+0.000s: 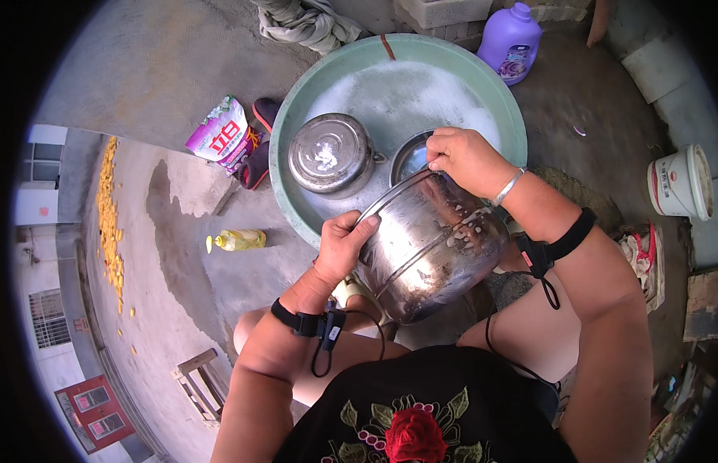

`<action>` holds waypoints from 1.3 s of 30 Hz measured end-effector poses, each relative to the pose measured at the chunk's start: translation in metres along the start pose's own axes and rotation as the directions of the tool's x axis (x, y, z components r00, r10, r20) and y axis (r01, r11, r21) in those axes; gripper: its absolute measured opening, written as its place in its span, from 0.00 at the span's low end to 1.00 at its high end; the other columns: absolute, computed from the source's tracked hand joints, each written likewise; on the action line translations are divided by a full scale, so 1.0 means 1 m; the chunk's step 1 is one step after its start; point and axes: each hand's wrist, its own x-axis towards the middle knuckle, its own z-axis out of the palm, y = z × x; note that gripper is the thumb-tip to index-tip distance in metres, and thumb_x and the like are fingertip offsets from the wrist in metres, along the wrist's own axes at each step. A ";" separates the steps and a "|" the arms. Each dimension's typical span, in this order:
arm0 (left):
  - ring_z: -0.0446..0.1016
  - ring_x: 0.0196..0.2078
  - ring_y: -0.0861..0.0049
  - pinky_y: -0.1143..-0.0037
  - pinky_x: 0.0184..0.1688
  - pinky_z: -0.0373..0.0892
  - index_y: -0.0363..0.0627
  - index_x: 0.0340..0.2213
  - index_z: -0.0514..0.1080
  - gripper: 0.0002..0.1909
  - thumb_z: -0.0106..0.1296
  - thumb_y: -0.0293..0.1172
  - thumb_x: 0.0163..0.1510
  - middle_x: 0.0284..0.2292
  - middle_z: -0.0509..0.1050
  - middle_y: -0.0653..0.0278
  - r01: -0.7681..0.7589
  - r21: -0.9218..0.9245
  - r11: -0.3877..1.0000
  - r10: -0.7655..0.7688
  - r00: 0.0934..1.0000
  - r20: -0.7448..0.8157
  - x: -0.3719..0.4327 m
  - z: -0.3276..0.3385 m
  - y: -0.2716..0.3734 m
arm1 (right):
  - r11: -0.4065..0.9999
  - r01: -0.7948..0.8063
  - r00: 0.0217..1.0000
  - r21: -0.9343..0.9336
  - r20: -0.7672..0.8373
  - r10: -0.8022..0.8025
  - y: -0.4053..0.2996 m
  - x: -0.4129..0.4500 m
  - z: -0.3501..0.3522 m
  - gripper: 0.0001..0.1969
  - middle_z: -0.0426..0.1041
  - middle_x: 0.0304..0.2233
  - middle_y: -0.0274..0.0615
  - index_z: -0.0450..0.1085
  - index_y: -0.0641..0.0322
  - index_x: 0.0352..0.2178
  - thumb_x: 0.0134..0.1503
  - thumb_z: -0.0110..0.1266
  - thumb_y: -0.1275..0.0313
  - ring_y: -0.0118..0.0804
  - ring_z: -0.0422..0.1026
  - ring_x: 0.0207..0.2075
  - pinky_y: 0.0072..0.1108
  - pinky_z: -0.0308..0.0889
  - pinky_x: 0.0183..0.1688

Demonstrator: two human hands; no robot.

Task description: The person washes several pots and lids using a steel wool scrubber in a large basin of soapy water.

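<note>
A large stainless steel pot [428,249] is tilted over my lap, its side streaked with suds and dark stains. My left hand [344,240] grips its rim at the left, thumb on the outside. At the upper end of the same rim, my right hand [460,159] pinches the edge. Whether the right fingers also hold something inside the pot is hidden. Beyond it stands a green plastic tub [295,92] of foamy water [405,87]. An overturned metal pot [331,151] with foam on its base sits in the tub. A metal basin [406,159] lies beside it, partly covered by my right hand.
Left of the tub are a detergent bag [223,136], dark slippers [256,165] and a yellow pump bottle [238,239]. A purple jug [511,43] stands behind it. At right is a white bucket [677,182]; a small wooden stool [200,385] lies lower left.
</note>
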 end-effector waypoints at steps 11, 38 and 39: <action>0.52 0.22 0.92 0.84 0.23 0.50 0.45 0.14 0.62 0.20 0.51 0.36 0.57 0.17 0.59 0.81 -0.042 -0.144 0.989 0.037 0.999 -0.031 0.001 -0.035 -0.037 | 0.943 -0.292 0.940 0.157 0.230 0.253 0.032 -0.019 0.002 0.09 0.74 0.33 0.52 0.71 0.66 0.36 0.55 0.48 0.75 0.46 0.72 0.37 0.29 0.65 0.43; 0.57 0.22 0.91 0.84 0.24 0.56 0.39 0.19 0.69 0.17 0.54 0.37 0.55 0.18 0.64 0.77 0.011 0.119 0.993 -0.001 0.997 -0.082 0.015 -0.033 0.007 | 0.948 -0.266 0.957 0.178 0.168 0.237 -0.004 -0.001 0.010 0.09 0.72 0.26 0.43 0.69 0.67 0.31 0.53 0.54 0.70 0.35 0.70 0.30 0.25 0.65 0.38; 0.57 0.22 0.91 0.84 0.24 0.56 0.39 0.19 0.69 0.17 0.54 0.37 0.55 0.18 0.64 0.77 0.007 0.121 0.993 0.003 0.997 -0.078 0.016 -0.032 0.005 | 0.948 -0.266 0.957 0.177 0.163 0.238 -0.001 -0.002 0.014 0.09 0.72 0.26 0.43 0.69 0.67 0.31 0.53 0.54 0.70 0.35 0.70 0.30 0.25 0.65 0.38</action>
